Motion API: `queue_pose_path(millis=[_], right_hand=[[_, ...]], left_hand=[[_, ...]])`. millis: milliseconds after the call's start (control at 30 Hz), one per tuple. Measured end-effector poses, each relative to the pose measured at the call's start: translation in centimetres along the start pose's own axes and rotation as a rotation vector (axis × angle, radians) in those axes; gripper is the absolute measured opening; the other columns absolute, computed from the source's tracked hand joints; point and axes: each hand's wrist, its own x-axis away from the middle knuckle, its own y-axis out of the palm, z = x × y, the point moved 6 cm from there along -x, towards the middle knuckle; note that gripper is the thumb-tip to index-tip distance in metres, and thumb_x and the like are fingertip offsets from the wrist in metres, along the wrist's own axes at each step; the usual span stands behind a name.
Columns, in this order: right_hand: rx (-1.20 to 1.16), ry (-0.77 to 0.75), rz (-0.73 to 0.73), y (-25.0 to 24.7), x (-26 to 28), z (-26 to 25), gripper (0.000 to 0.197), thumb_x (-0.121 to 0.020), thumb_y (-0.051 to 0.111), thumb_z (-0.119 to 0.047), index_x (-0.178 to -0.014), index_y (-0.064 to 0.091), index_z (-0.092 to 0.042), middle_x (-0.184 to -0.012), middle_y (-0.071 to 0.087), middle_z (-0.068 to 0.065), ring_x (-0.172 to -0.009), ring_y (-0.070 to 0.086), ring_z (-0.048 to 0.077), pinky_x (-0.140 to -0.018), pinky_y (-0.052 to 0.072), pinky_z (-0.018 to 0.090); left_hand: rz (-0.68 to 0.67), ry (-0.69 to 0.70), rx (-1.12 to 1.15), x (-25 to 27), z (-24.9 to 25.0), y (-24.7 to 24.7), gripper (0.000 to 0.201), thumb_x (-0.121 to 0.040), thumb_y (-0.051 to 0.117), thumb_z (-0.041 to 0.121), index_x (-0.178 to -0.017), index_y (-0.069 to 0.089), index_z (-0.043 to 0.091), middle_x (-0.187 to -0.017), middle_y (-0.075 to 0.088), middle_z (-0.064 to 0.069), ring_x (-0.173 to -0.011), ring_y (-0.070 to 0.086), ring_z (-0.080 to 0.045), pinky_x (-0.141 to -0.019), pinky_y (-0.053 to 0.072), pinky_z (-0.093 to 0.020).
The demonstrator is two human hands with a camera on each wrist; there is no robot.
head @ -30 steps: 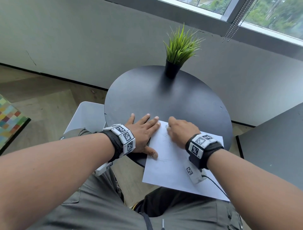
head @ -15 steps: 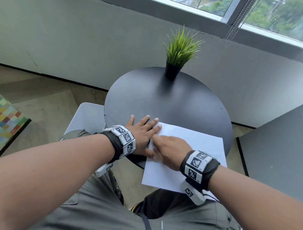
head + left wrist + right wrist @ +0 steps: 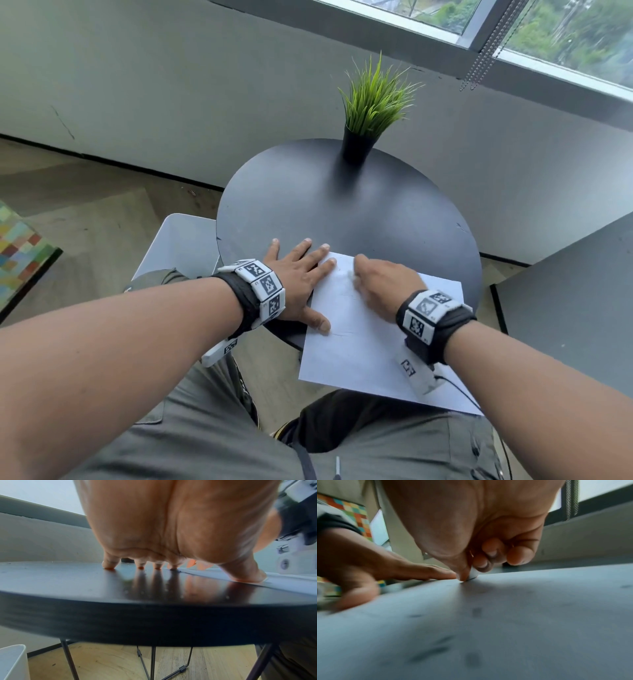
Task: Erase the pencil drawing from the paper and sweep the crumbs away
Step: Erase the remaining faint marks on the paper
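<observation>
A white sheet of paper (image 3: 359,349) lies on the near edge of the round black table (image 3: 342,212) and overhangs it toward my lap. Faint pencil lines (image 3: 342,333) show on the paper. My left hand (image 3: 294,277) lies flat with spread fingers, index finger and thumb pressing the paper's left edge; the left wrist view shows its fingertips (image 3: 108,566) on the tabletop. My right hand (image 3: 380,277) pinches a small white eraser (image 3: 473,574) and presses it on the paper near the far left corner. Dark eraser crumbs (image 3: 428,651) lie on the sheet.
A grass plant in a black pot (image 3: 358,147) stands at the table's far side. A white bin (image 3: 181,243) sits on the floor left of the table. A grey surface (image 3: 568,301) lies to the right, a coloured rug (image 3: 20,246) at far left.
My right hand has swung from the paper's left edge near the thumb back up to the far left corner, rubbing with the eraser. The left hand has stayed put.
</observation>
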Motion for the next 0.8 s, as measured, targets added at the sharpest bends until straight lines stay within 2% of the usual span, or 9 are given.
queue_pose_path(millis=[133, 267, 333, 433, 533, 600, 667, 700, 800], right_hand=[[-0.015, 0.074, 0.025, -0.3, -0.3, 1.3, 0.019, -0.101, 0.032, -0.034, -0.091, 0.033, -0.019, -0.098, 0.063, 0.008, -0.077, 0.053, 0.032, -0.065, 0.041, 0.037], [-0.005, -0.157, -0.052, 1.2, 1.7, -4.1, 0.024, -0.098, 0.044, -0.038, -0.112, 0.043, -0.018, -0.107, 0.064, 0.006, -0.094, 0.062, 0.032, -0.068, 0.043, 0.037], [-0.011, -0.231, -0.078, 1.5, 2.6, -5.3, 0.026, -0.097, 0.047, -0.043, -0.110, 0.044, -0.021, -0.107, 0.064, 0.003, -0.094, 0.062, 0.030, -0.068, 0.046, 0.037], [-0.017, -0.054, -0.046, 0.3, 1.1, -1.5, 0.016, -0.100, 0.036, -0.036, -0.102, 0.038, -0.020, -0.105, 0.063, 0.006, -0.094, 0.061, 0.033, -0.074, 0.050, 0.041], [-0.009, 0.058, -0.004, -0.4, 0.3, 0.4, 0.015, -0.102, 0.034, -0.032, -0.098, 0.037, -0.017, -0.104, 0.064, 0.009, -0.088, 0.060, 0.034, -0.068, 0.045, 0.038], [0.005, -0.090, -0.022, 0.3, 1.0, -2.4, 0.019, -0.100, 0.039, -0.030, -0.114, 0.042, -0.017, -0.110, 0.064, 0.007, -0.097, 0.061, 0.033, -0.071, 0.045, 0.038], [0.007, -0.230, -0.065, 1.4, 1.9, -4.3, 0.023, -0.098, 0.043, -0.033, -0.117, 0.043, -0.019, -0.111, 0.064, 0.005, -0.099, 0.061, 0.032, -0.070, 0.045, 0.038], [0.012, -0.218, -0.069, 1.4, 1.8, -3.8, 0.021, -0.098, 0.043, -0.034, -0.114, 0.042, -0.020, -0.111, 0.064, 0.004, -0.098, 0.061, 0.032, -0.069, 0.044, 0.037], [0.027, 0.031, -0.031, 0.1, -0.1, 1.1, 0.015, -0.100, 0.035, -0.033, -0.095, 0.034, -0.019, -0.104, 0.064, 0.008, -0.088, 0.060, 0.034, -0.065, 0.040, 0.036]], left_hand=[[0.007, -0.016, 0.010, 0.1, 0.2, 0.0, 0.130, -0.063, 0.041, 0.099, -0.159, -0.012, 0.029, -0.166, -0.020, 0.007, -0.153, -0.018, -0.025, -0.115, 0.001, -0.072], [-0.008, -0.013, -0.003, 0.0, 0.4, -0.2, 0.122, -0.068, 0.046, 0.094, -0.158, -0.010, 0.034, -0.167, -0.020, 0.004, -0.153, -0.016, -0.028, -0.112, 0.005, -0.076], [-0.010, -0.011, -0.020, 0.0, 0.6, -0.3, 0.117, -0.071, 0.049, 0.091, -0.157, -0.010, 0.038, -0.167, -0.019, 0.002, -0.153, -0.015, -0.030, -0.110, 0.007, -0.078], [-0.012, -0.018, -0.014, -0.1, 0.7, -0.3, 0.122, -0.065, 0.044, 0.097, -0.157, -0.010, 0.037, -0.167, -0.019, 0.001, -0.153, -0.015, -0.030, -0.108, 0.008, -0.079], [-0.013, -0.024, -0.011, -0.1, 0.8, -0.1, 0.124, -0.063, 0.041, 0.099, -0.157, -0.011, 0.037, -0.167, -0.019, 0.001, -0.153, -0.015, -0.031, -0.108, 0.008, -0.079], [-0.012, -0.020, 0.001, -0.1, 0.8, -0.1, 0.124, -0.063, 0.042, 0.099, -0.157, -0.011, 0.037, -0.167, -0.019, 0.001, -0.153, -0.016, -0.031, -0.108, 0.007, -0.080], [-0.014, -0.019, 0.013, -0.1, 0.8, -0.2, 0.123, -0.064, 0.044, 0.098, -0.157, -0.011, 0.037, -0.167, -0.020, 0.001, -0.153, -0.016, -0.031, -0.108, 0.007, -0.080], [-0.017, -0.020, 0.008, 0.0, 0.8, -0.3, 0.123, -0.065, 0.044, 0.097, -0.157, -0.011, 0.037, -0.167, -0.020, 0.002, -0.153, -0.016, -0.031, -0.108, 0.007, -0.080], [-0.024, -0.027, -0.007, -0.1, 0.9, -0.3, 0.123, -0.065, 0.043, 0.098, -0.157, -0.011, 0.037, -0.166, -0.020, 0.002, -0.153, -0.016, -0.031, -0.108, 0.007, -0.079]])
